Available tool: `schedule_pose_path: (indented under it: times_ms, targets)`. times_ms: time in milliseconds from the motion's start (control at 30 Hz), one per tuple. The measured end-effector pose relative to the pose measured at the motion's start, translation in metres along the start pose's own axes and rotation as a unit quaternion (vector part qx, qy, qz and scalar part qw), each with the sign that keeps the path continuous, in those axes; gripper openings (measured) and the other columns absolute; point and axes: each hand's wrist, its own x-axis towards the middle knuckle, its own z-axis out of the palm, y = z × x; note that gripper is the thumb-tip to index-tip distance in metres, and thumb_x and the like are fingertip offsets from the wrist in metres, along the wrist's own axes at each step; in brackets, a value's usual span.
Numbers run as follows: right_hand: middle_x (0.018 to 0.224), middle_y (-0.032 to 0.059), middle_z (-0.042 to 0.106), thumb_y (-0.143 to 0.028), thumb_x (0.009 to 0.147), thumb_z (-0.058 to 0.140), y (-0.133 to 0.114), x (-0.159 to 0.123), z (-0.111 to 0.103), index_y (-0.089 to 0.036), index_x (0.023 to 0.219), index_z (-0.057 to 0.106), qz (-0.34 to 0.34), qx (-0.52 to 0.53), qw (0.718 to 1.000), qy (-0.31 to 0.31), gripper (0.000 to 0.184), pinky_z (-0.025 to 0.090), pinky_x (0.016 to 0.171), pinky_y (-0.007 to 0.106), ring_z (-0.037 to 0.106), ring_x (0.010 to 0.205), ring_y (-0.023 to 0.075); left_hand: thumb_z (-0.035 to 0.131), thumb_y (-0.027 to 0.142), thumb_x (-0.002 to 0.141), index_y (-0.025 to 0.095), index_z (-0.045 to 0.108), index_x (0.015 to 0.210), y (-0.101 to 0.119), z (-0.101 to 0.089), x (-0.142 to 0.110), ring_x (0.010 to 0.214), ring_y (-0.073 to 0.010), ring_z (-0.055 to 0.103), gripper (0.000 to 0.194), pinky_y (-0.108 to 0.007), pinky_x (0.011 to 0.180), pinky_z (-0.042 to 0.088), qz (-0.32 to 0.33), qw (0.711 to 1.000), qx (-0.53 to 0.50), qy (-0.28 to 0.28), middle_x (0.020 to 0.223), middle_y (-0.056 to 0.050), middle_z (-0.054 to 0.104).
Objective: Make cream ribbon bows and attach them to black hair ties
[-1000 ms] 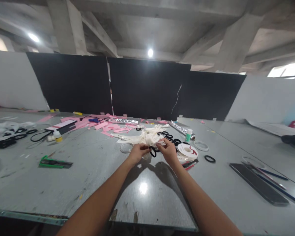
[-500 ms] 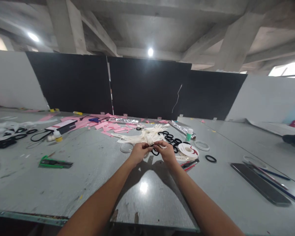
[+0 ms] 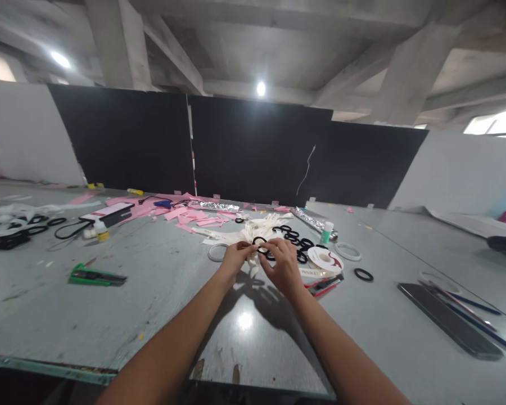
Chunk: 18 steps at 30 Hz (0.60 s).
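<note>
Both my hands meet over the middle of the grey table (image 3: 160,304). My left hand (image 3: 234,260) pinches a black ring (image 3: 259,243) together with a cream ribbon strip. My right hand (image 3: 280,264) is closed on the same ring and ribbon from the right. Just behind them lies a pile of cream ribbon strips (image 3: 261,229), and a cluster of several black rings (image 3: 297,242) sits to its right. A white ribbon spool (image 3: 325,259) rests beside my right hand.
A green utility knife (image 3: 95,275) lies at left, pink paper scraps (image 3: 189,216) at the back, a clear tape ring (image 3: 216,252) near my left hand. A lone black ring (image 3: 363,274) and a dark flat bar (image 3: 449,320) lie at right.
My hands have drawn closer together and lifted the black ring slightly up and away from me; the right hand shifted left over the ribbon.
</note>
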Motion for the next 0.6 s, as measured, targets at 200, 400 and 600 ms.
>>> schedule_pose_path:
  times_ms: [200, 400, 600]
  targets:
    - [0.103, 0.0105, 0.066, -0.041, 0.084, 0.058, 0.002, 0.002, 0.008, -0.018, 0.112, 0.062, -0.003, -0.025, 0.996, -0.082, 0.036, 0.036, 0.088, 0.038, 0.053, 0.097, 0.0253, 0.077, 0.034, 0.052, 0.011, 0.068, 0.075, 0.001, 0.004, -0.004, 0.059, -0.0121, 0.054, 0.034, -0.025, 0.059, 0.04, 0.001, 0.999, -0.004, -0.033, 0.069, -0.004, 0.066]
    - [0.098, 0.0113, 0.068, -0.041, 0.089, 0.051, 0.003, 0.004, -0.002, -0.019, 0.114, 0.062, -0.005, -0.102, 0.99, -0.093, 0.035, 0.03, 0.093, 0.039, 0.055, 0.094, 0.0251, 0.063, 0.023, 0.063, 0.011, 0.068, 0.076, -0.003, 0.008, 0.0, 0.066, -0.0151, 0.061, 0.018, -0.027, 0.067, 0.047, 0.031, 0.998, 0.021, -0.052, 0.072, -0.005, 0.068]
    - [0.089, 0.0085, 0.07, -0.032, 0.083, 0.058, 0.019, 0.003, 0.003, -0.019, 0.097, 0.07, 0.062, -0.02, 0.986, -0.156, 0.022, 0.038, 0.077, 0.03, 0.06, 0.082, 0.0217, 0.064, 0.018, 0.068, 0.016, 0.056, 0.125, -0.017, 0.001, 0.006, 0.081, -0.0166, 0.062, 0.057, -0.027, 0.072, 0.049, 0.166, 0.972, 0.128, -0.111, 0.105, -0.008, 0.068]
